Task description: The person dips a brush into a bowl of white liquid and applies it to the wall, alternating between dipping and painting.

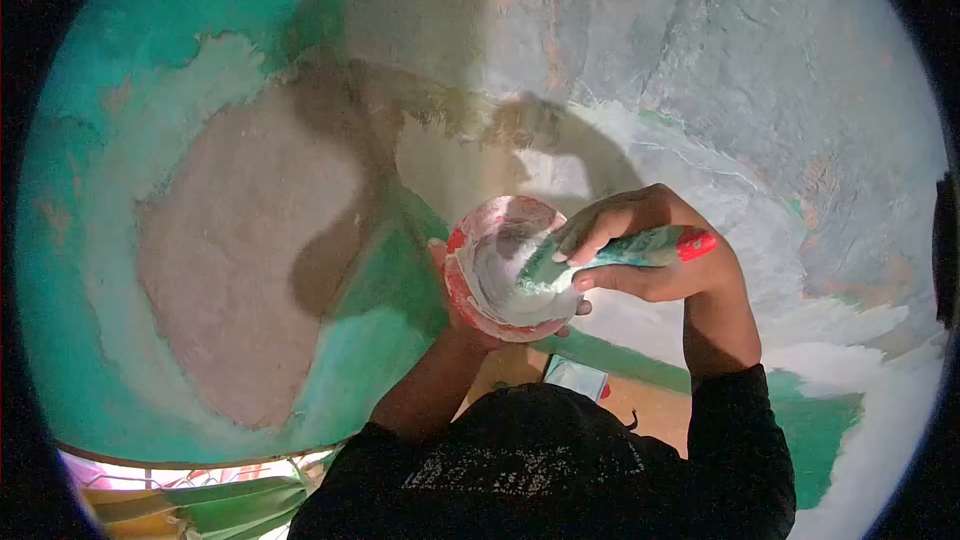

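Note:
My left hand (pixel 470 332) cups a round red bowl (pixel 462 292) from below, and its fingertips show at the rim. White paint (pixel 492 285) coats the inside of the bowl. In my right hand (pixel 645 208) is a paintbrush (pixel 645 248), its handle smeared green and red at the end. The brush head points left and down into the bowl, where its tip meets the white paint. Both hands are in front of a wall (pixel 680 40) with patchy paint.
At left, the wall has green paint (pixel 80 240) around a bare pinkish-brown patch (pixel 260 240). Grey and white areas cover its right side. Colourful fabric (pixel 240 508) hangs at lower left. A small pale boxy thing (pixel 576 378) lies below the bowl. Shadows fall across the wall.

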Motion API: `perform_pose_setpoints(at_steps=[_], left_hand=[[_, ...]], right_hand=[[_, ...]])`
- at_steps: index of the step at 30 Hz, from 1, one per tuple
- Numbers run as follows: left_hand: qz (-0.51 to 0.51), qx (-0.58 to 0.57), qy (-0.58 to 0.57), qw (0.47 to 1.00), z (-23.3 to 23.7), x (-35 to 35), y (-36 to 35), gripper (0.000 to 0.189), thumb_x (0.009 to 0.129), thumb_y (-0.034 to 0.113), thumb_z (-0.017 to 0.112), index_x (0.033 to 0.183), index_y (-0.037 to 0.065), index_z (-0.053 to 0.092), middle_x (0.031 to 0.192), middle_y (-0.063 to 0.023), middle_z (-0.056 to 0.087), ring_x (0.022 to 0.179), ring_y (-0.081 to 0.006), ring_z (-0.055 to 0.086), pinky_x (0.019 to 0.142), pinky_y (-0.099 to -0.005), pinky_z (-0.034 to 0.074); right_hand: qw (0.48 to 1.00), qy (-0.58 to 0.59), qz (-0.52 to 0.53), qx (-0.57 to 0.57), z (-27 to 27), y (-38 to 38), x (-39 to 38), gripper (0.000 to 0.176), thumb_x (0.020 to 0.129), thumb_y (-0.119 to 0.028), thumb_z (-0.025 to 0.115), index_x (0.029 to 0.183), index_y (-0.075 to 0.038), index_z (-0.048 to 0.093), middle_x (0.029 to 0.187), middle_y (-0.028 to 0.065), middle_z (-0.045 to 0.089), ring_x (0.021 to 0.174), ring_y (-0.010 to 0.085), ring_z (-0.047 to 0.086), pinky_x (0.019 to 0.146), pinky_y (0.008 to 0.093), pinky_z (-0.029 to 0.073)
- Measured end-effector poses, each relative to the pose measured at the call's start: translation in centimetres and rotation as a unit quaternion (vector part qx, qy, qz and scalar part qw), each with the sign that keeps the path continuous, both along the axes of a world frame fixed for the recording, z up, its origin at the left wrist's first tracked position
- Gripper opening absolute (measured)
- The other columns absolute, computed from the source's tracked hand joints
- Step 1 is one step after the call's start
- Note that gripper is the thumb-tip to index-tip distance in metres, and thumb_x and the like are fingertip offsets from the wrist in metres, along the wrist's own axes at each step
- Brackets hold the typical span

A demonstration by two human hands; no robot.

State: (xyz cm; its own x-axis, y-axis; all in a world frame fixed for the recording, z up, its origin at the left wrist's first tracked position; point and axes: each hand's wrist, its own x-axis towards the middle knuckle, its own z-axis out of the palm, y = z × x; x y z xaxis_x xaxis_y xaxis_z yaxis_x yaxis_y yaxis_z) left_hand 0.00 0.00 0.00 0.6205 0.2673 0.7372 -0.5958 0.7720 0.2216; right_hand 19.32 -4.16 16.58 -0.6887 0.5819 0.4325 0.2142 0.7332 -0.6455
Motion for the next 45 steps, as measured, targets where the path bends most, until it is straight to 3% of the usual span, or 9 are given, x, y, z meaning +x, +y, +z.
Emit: perform_pose_setpoints(at_steps=[9, 23, 26, 29, 45], left_hand=[[0.03, -0.189, 0.02, 0.981, 0.7, -1.4, -2.6, 0.115, 0.068, 0.089, 0.05, 0.149, 0.012, 0.026, 0.142, -0.0258, 0.037, 0.112, -0.0548, 0.052, 0.083, -0.071, 0.051], [0.048, -0.161, 0.043, 0.985, 0.2, -1.6, -2.8, 0.114, 0.067, 0.09, 0.05, 0.149, 0.013, 0.027, 0.143, -0.0255, 0.037, 0.115, -0.0543, 0.051, 0.087, -0.0717, 0.047], [0.05, -0.158, 0.05, 0.985, 0.1, -1.5, -2.7, 0.114, 0.067, 0.09, 0.05, 0.149, 0.014, 0.027, 0.143, -0.0255, 0.037, 0.116, -0.0542, 0.05, 0.088, -0.0718, 0.046], [0.045, -0.154, 0.055, 0.985, 0.0, -1.3, -2.8, 0.114, 0.067, 0.09, 0.05, 0.149, 0.014, 0.028, 0.143, -0.0254, 0.037, 0.117, -0.0541, 0.05, 0.089, -0.072, 0.046], [0.044, -0.147, 0.076, 0.985, -0.4, -1.1, -2.8, 0.113, 0.067, 0.09, 0.05, 0.148, 0.015, 0.03, 0.144, -0.0252, 0.037, 0.12, -0.0536, 0.048, 0.093, -0.0728, 0.042]], right_hand=[[0.992, -0.127, -0.002, 0.019, -0.3, -0.3, -2.8, 0.017, 0.075, -0.005, 0.078, 0.09, -0.005, 0.069, 0.085, 0.0116, 0.07, 0.08, 0.0305, 0.068, 0.072, 0.0369, 0.052], [0.997, -0.077, 0.005, -0.005, -0.5, 0.1, -2.7, 0.015, 0.077, -0.005, 0.077, 0.09, -0.004, 0.069, 0.084, 0.0119, 0.069, 0.076, 0.0284, 0.067, 0.069, 0.0352, 0.051], [0.991, -0.082, -0.02, -0.1, -0.2, -0.4, -2.7, 0.017, 0.077, -0.006, 0.078, 0.092, -0.003, 0.069, 0.085, 0.0115, 0.07, 0.077, 0.0268, 0.068, 0.07, 0.0344, 0.051], [0.99, -0.133, -0.015, -0.049, -0.5, -0.1, -3.1, 0.017, 0.077, -0.007, 0.078, 0.092, -0.003, 0.07, 0.085, 0.0112, 0.07, 0.078, 0.025, 0.068, 0.07, 0.0333, 0.05], [0.995, -0.071, -0.026, -0.07, -1.3, 0.1, -2.0, 0.017, 0.079, -0.008, 0.078, 0.093, -0.002, 0.069, 0.084, 0.0095, 0.07, 0.075, 0.0182, 0.066, 0.069, 0.03, 0.05]])
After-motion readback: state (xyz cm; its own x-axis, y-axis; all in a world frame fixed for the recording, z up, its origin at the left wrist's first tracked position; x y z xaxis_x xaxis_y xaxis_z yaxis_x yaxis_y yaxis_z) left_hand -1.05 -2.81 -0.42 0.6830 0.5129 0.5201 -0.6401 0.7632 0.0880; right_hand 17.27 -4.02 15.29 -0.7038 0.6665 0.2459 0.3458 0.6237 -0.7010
